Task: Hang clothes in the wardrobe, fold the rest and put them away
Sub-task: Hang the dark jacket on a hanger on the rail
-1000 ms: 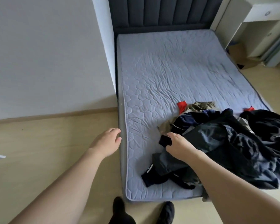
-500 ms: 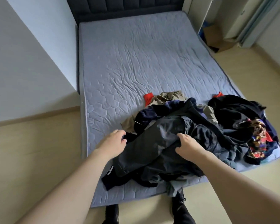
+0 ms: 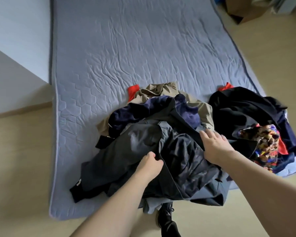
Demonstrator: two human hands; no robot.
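Note:
A heap of clothes lies on the near end of the bed (image 3: pixel 143 57), which has a grey-blue quilted cover. On top is a dark grey jacket (image 3: pixel 126 159). My left hand (image 3: pixel 150 164) grips its edge with curled fingers. My right hand (image 3: pixel 215 146) rests on the pile a little to the right, fingers stretched over a black fold. Beneath are a navy fleece (image 3: pixel 143 110), a khaki garment (image 3: pixel 159 89) and a red piece (image 3: pixel 132 90). A black garment (image 3: pixel 243 108) and a colourful patterned one (image 3: pixel 263 142) lie at the right corner.
A white panel (image 3: pixel 15 40) stands along the bed's left side. A cardboard box (image 3: pixel 243 12) sits on the light wooden floor (image 3: pixel 20 168) at the far right. My foot in a black sock (image 3: pixel 166 219) is at the bed's foot.
I have stepped closer and the view has tilted down over the pile. My left hand moved from the mattress edge onto the jacket and took its edge. My right hand shifted right.

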